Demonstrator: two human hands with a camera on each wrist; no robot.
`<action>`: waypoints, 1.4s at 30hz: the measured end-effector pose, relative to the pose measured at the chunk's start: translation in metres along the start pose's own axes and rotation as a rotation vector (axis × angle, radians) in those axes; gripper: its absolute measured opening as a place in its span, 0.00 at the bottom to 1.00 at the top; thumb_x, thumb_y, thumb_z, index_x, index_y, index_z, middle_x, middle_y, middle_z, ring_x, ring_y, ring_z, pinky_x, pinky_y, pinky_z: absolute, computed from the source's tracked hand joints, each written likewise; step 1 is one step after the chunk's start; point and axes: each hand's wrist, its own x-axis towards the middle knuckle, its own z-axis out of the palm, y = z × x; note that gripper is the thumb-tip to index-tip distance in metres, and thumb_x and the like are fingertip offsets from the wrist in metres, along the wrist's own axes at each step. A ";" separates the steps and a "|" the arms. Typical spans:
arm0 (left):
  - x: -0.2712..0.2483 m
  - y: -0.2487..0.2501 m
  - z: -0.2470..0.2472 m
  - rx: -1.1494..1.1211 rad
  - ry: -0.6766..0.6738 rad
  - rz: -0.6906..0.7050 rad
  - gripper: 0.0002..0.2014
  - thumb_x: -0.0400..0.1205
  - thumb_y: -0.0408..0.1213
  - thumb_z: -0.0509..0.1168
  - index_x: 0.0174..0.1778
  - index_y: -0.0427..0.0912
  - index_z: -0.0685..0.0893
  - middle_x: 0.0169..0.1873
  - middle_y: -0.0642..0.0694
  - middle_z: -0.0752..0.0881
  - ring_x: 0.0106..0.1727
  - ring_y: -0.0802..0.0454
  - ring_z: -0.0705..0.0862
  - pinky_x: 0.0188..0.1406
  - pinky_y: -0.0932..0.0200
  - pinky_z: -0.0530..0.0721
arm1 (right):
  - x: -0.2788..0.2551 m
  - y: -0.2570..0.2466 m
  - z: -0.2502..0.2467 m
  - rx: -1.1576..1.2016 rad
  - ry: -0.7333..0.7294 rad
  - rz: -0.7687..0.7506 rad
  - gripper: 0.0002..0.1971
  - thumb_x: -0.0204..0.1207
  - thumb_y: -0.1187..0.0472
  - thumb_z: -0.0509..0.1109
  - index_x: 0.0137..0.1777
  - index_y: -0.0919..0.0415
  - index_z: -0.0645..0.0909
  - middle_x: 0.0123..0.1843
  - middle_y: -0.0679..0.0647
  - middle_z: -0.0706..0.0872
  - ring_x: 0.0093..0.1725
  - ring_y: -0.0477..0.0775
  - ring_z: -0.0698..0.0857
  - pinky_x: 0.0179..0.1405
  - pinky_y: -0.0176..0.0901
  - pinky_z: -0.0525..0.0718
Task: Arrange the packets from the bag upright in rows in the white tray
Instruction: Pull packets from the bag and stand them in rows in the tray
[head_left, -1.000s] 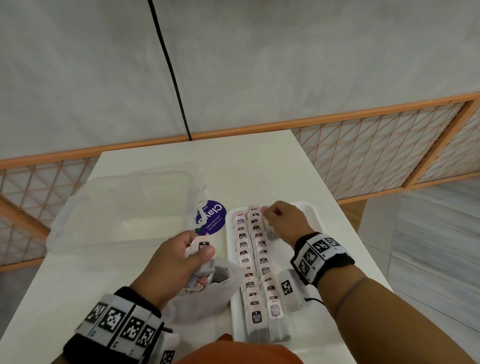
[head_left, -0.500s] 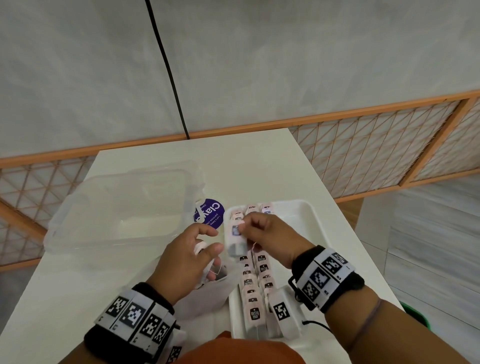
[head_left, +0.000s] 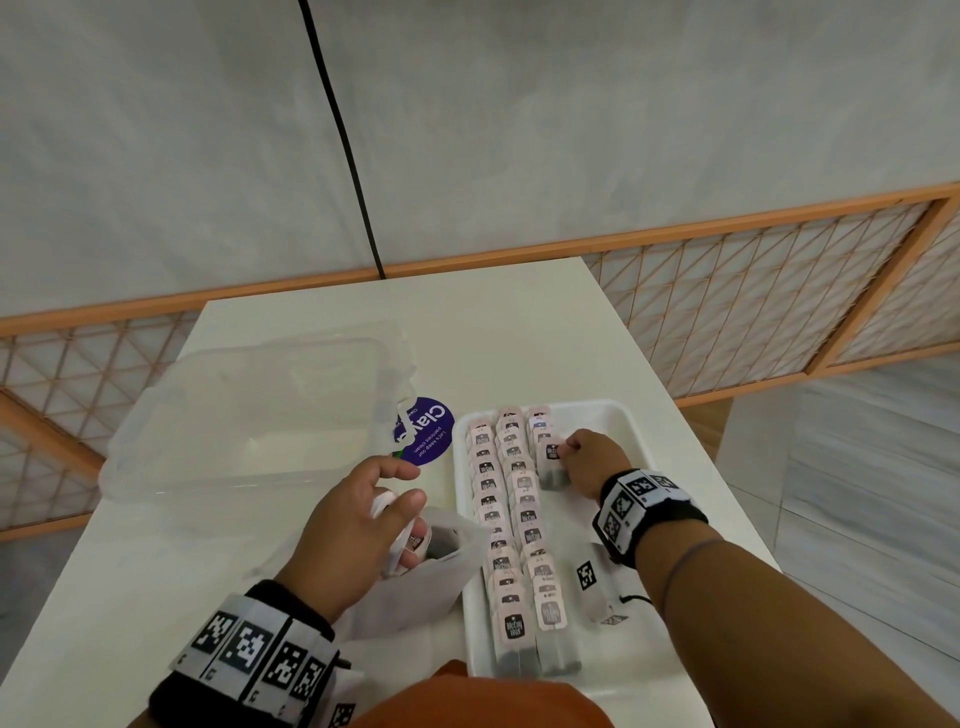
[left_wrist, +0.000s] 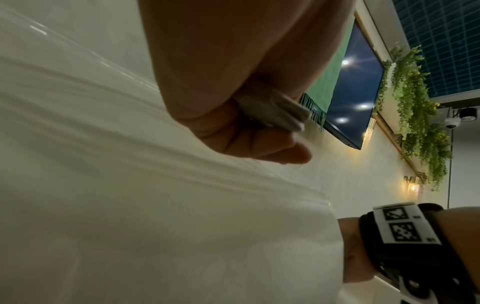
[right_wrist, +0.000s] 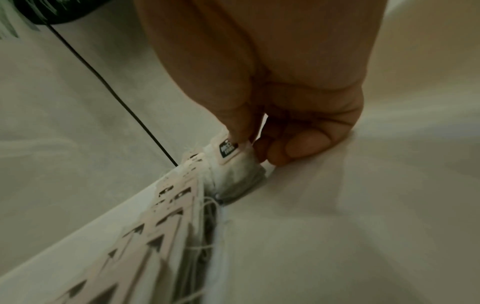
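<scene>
The white tray (head_left: 641, 436) holds two long rows of pink-tagged packets (head_left: 511, 525) standing upright, plus a short third row (head_left: 540, 423) at its far end. My right hand (head_left: 569, 451) pinches one packet (head_left: 551, 460) by its tag at the near end of that third row. The right wrist view shows this packet (right_wrist: 230, 151) upright on the tray floor (right_wrist: 363, 226), held by my right hand (right_wrist: 250, 142). My left hand (head_left: 400, 512) grips a few packets (head_left: 383, 506) over the open mouth of the clear bag (head_left: 431, 577). Those packets (left_wrist: 270, 109) show grey in its curled fingers.
A clear plastic box (head_left: 249, 415) lies left of the tray, with a round purple sticker (head_left: 426, 431) on the table between them. The tray's right half is bare. The table's right edge (head_left: 727, 499) runs close beside the tray.
My right hand came to the left hand, took a packet, and carried it back to the short third row at the tray's far end. The left hand stayed over the bag.
</scene>
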 end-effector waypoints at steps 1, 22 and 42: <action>0.000 0.000 0.000 -0.005 -0.001 -0.001 0.07 0.82 0.37 0.67 0.54 0.50 0.80 0.37 0.38 0.89 0.27 0.50 0.86 0.25 0.63 0.84 | 0.001 -0.001 0.001 0.009 0.005 0.011 0.07 0.83 0.57 0.59 0.48 0.59 0.74 0.54 0.59 0.85 0.50 0.58 0.80 0.57 0.48 0.78; -0.003 -0.007 -0.004 -0.009 0.009 -0.021 0.08 0.81 0.40 0.66 0.55 0.50 0.80 0.35 0.40 0.89 0.26 0.48 0.86 0.31 0.53 0.87 | -0.014 0.005 0.007 0.046 -0.058 0.070 0.28 0.70 0.53 0.76 0.67 0.59 0.71 0.60 0.56 0.80 0.61 0.57 0.79 0.51 0.40 0.73; -0.006 0.003 0.000 -0.072 -0.031 0.096 0.18 0.83 0.23 0.59 0.58 0.53 0.76 0.38 0.45 0.90 0.40 0.55 0.88 0.41 0.64 0.80 | -0.072 -0.047 -0.007 0.174 -0.045 -0.423 0.11 0.77 0.47 0.68 0.42 0.53 0.79 0.42 0.48 0.86 0.40 0.45 0.82 0.39 0.34 0.77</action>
